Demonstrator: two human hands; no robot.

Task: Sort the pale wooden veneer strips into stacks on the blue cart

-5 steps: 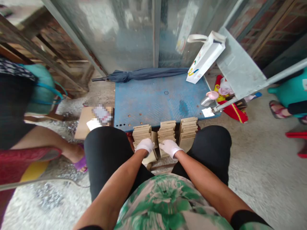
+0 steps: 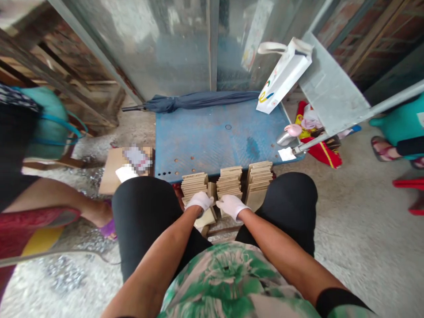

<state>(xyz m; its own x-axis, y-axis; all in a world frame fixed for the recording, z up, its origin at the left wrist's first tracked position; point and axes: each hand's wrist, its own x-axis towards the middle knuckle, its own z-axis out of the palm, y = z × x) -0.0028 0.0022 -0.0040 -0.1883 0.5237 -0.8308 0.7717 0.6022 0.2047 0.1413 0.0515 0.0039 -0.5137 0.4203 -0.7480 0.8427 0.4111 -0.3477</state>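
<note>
Three rows of thin tan flat pieces, like card or board, stand packed between my knees: a left row [image 2: 194, 184], a middle row [image 2: 229, 181] and a right row [image 2: 259, 181]. My left hand [image 2: 200, 201], in a white glove, is closed over the near end of the left row. Across from it, my right hand [image 2: 232, 206], also gloved in white, lies over the near part of the middle row with its fingers drawn together. The two hands' fingertips face each other across a narrow gap. What they grip, if anything, is too small to make out.
Beyond the rows is a blue board [image 2: 208, 137] bearing a folded dark umbrella [image 2: 202, 101], a white paper bag [image 2: 281, 77] and a metal cup [image 2: 284, 139]. A cardboard box [image 2: 111, 172] sits left of my knee. Another person's leg [image 2: 62, 196] is at the left.
My right hand has shifted slightly left, and its fingertips have come away from the middle row toward the gap. My left hand stays nearly in place. The whole view has drifted slightly.
</note>
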